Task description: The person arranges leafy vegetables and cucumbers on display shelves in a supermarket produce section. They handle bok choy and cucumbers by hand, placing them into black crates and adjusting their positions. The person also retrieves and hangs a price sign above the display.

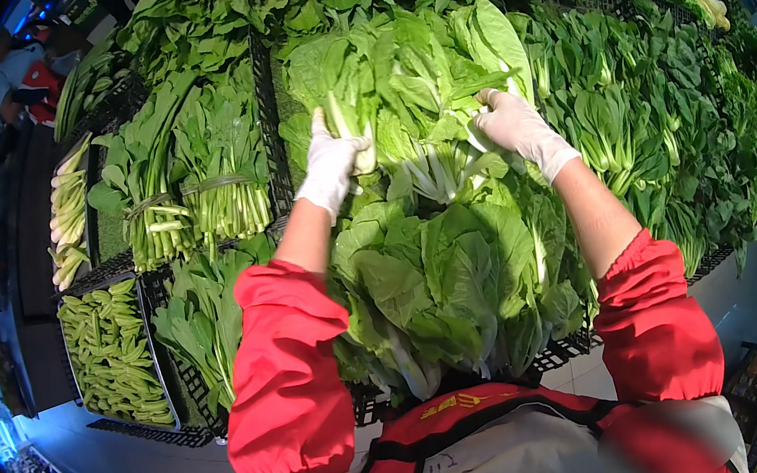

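Note:
White gloves cover both hands, and red sleeves reach to my forearms. My left hand [331, 160] grips the pale stem end of a leafy lettuce head [329, 81] at the left of the middle pile. Across the pile, my right hand [511, 125] closes around the base of another light green lettuce head [493, 44], its leaves pointing away from me. Between the hands lie more heads with white stems [434, 172]. Nearer my body, a row of darker leafy heads [457, 261] stands with stems towards me.
Tied bundles of leafy greens [229, 204] lie on the left, beyond a black plastic crate wall [269, 120]. A tray of green pods [111, 353] sits at lower left. Bok choy [606, 126] fills the right side. A person [26, 77] is at the far upper left.

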